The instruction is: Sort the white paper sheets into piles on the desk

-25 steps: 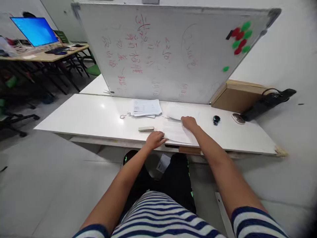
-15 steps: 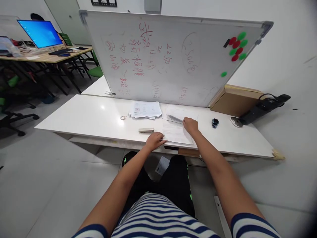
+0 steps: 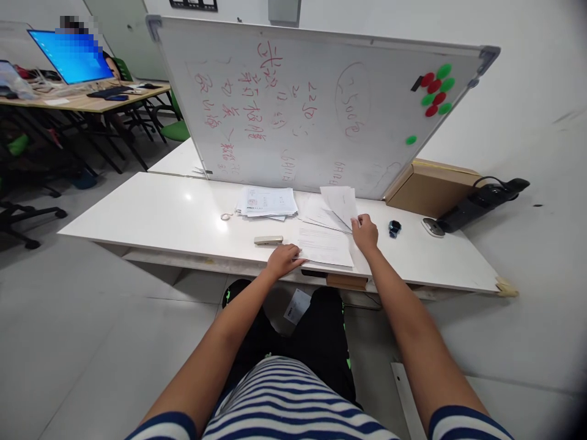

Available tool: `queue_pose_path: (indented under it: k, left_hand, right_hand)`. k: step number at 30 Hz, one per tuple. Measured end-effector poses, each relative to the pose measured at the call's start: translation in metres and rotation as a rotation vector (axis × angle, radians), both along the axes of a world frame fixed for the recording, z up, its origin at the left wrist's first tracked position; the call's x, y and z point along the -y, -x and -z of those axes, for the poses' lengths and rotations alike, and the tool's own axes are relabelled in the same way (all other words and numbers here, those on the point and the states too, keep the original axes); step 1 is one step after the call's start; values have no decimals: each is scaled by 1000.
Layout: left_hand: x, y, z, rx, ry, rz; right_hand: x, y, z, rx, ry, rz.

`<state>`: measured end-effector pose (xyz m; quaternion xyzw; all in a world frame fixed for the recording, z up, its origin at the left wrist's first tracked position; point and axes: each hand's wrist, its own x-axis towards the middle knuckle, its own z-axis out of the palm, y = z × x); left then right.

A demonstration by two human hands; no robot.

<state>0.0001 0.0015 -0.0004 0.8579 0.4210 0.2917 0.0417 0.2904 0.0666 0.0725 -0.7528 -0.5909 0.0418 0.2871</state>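
Note:
My right hand (image 3: 365, 233) pinches the lower edge of a few white sheets (image 3: 342, 203) and holds them raised off the white table (image 3: 151, 214). My left hand (image 3: 283, 259) lies flat on the left edge of a printed sheet (image 3: 324, 245) near the table's front edge, fingers spread. A stapler (image 3: 268, 241) lies just left of that sheet. A stack of printed papers (image 3: 266, 202) rests farther back, with a small ring (image 3: 225, 216) to its left.
A whiteboard (image 3: 312, 104) with red writing and magnets (image 3: 434, 90) leans along the table's back. A small dark object (image 3: 393, 228), a mouse (image 3: 432, 227), a cardboard box (image 3: 431, 183) and a black device (image 3: 486, 195) sit at right. Desks with a monitor (image 3: 71, 56) stand far left.
My right hand has lifted a few sheets from flat on the table and moved slightly right. My left hand has stayed on the front sheet.

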Motion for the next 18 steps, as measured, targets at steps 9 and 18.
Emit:
queue_pose_path:
  k: [9, 18]
  left_hand:
    - [0, 0, -3, 51, -16, 15]
    - [-2, 1, -6, 104, -44, -39]
  right_hand:
    - [47, 12, 0, 308, -139, -267]
    - [128, 40, 44, 507, -147, -633]
